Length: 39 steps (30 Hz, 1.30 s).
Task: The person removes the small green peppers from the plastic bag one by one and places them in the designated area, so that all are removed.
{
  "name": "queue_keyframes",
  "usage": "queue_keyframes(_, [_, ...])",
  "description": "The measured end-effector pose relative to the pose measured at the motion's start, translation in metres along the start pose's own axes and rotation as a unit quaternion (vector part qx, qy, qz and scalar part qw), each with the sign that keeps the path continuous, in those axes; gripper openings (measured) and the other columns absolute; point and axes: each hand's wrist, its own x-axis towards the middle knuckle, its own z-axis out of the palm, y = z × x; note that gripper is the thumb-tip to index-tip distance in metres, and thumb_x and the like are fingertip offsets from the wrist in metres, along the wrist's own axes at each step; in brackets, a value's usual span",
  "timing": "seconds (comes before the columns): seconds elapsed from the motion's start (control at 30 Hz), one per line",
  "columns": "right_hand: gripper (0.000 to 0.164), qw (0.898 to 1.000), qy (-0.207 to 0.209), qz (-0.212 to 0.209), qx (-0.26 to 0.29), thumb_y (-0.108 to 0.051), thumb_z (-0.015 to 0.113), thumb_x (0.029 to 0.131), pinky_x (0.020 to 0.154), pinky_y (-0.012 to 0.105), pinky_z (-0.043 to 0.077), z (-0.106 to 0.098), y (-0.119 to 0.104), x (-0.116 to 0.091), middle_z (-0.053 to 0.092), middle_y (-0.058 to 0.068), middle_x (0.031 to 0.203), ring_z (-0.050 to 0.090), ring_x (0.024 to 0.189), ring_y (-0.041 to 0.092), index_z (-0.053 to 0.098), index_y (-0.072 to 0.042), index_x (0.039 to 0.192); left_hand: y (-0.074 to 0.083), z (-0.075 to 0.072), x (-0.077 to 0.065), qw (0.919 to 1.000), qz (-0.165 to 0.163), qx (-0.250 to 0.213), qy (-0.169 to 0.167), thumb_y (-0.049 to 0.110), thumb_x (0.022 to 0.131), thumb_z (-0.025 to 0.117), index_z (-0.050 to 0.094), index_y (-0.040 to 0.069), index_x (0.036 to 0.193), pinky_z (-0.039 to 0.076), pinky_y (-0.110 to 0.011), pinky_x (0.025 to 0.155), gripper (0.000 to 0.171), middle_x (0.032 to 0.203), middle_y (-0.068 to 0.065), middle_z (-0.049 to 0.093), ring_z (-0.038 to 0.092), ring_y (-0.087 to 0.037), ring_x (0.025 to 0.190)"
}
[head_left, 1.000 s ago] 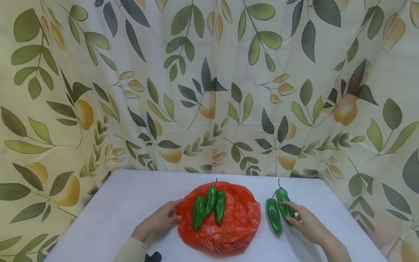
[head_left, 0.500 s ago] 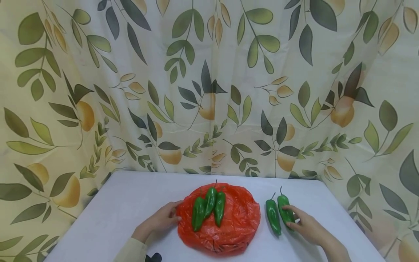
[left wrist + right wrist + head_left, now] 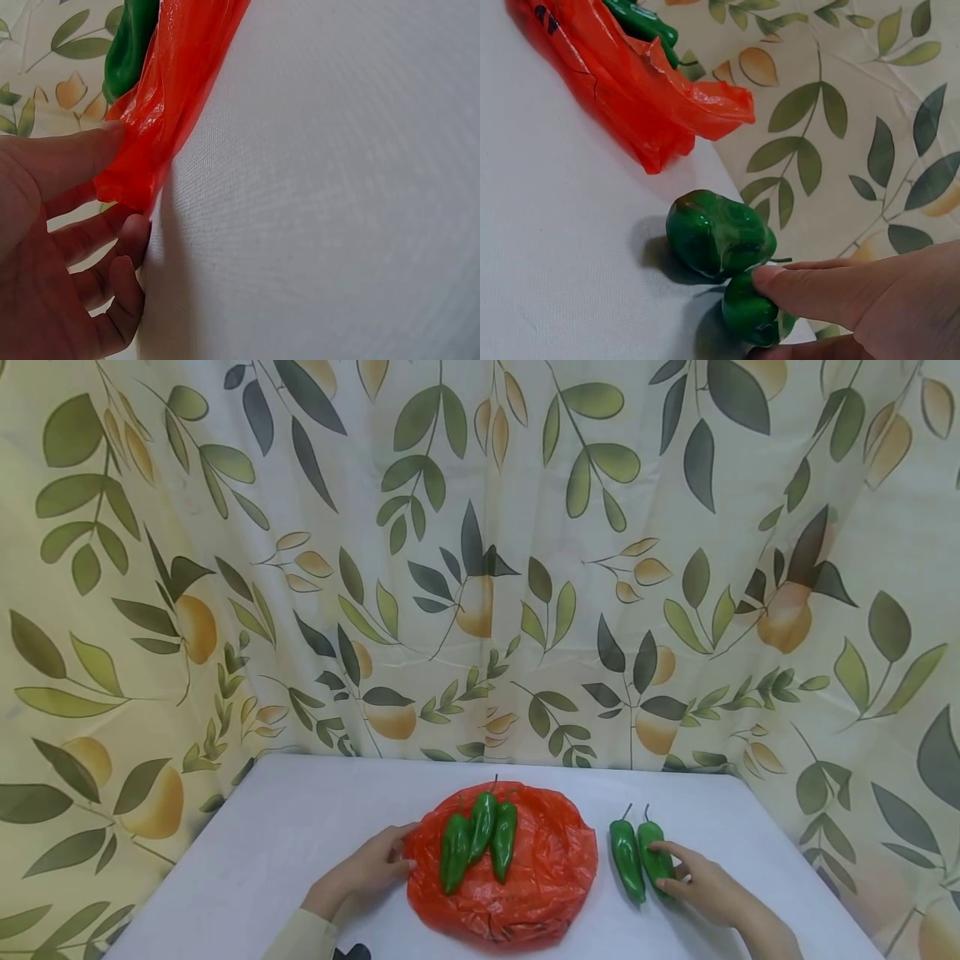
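Note:
At the left edge of a red plastic bag [image 3: 540,877], my left hand [image 3: 372,862] pinches the plastic; the left wrist view shows the thumb over the bag's rim [image 3: 142,142] and the other fingers curled below. Three green peppers [image 3: 483,827] lie on the bag, stems pointing away. On the right, my right hand [image 3: 705,881] holds a green pepper [image 3: 654,852] between thumb and fingers, with the pepper low at the white table. Just left of it lies another green pepper [image 3: 626,860], roughly parallel; the right wrist view shows both peppers' rounded ends close together.
A white table [image 3: 315,793] carries everything. Behind and beside it hangs a leaf-patterned curtain [image 3: 517,568]. A small black object [image 3: 354,952] shows at the front edge, near the left sleeve [image 3: 303,935].
My right hand has drawn its pepper nearer and set its stem end level with the neighbouring pepper, which now lies slightly turned and apart from it. The left hand stays at the bag's edge.

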Motion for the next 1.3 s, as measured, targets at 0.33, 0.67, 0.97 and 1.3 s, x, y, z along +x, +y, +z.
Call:
queue_keyframes(0.33, [0.075,1.0,0.008,0.013,-0.021,-0.03,0.076,0.088,0.074,0.045,0.055,0.001,0.003,0.0,0.066,0.01,0.097,0.062,0.084,0.022,0.042,0.0,0.148,-0.001,0.0,-0.001,1.0,0.008,-0.005,0.001,0.024,0.094,0.071,0.048,0.015,0.151,0.049,-0.061,0.103,0.062,0.141,-0.013,0.057,0.055,-0.031,0.123])
queue_keyframes(0.67, [0.077,1.0,0.013,0.01,0.0,-0.021,0.075,0.088,0.067,0.035,0.05,0.003,0.008,0.004,0.058,0.008,0.087,0.055,0.076,0.019,0.038,0.002,0.151,-0.001,0.001,0.001,1.0,0.0,0.004,0.002,0.025,0.094,0.071,0.048,0.016,0.151,0.051,-0.057,0.1,0.062,0.135,-0.01,0.059,0.055,-0.025,0.114])
queue_keyframes(0.97, [0.079,1.0,0.019,-0.007,0.004,-0.018,0.076,0.086,0.067,0.034,0.048,-0.001,0.008,0.002,0.059,0.009,0.091,0.055,0.077,0.019,0.036,0.001,0.152,0.004,0.0,-0.001,1.0,-0.002,0.001,0.0,0.025,0.094,0.07,0.047,0.016,0.151,0.052,-0.057,0.099,0.062,0.138,-0.01,0.058,0.055,-0.025,0.116])
queue_keyframes(1.3, [0.081,0.999,0.032,-0.014,0.005,-0.022,0.074,0.09,0.063,0.033,0.043,-0.007,0.005,-0.002,0.055,0.01,0.092,0.05,0.074,0.02,0.029,-0.002,0.155,0.009,-0.002,-0.005,0.9998,-0.019,0.003,0.008,0.022,0.093,0.072,0.048,0.015,0.151,0.052,-0.057,0.1,0.063,0.14,-0.011,0.057,0.055,-0.026,0.118])
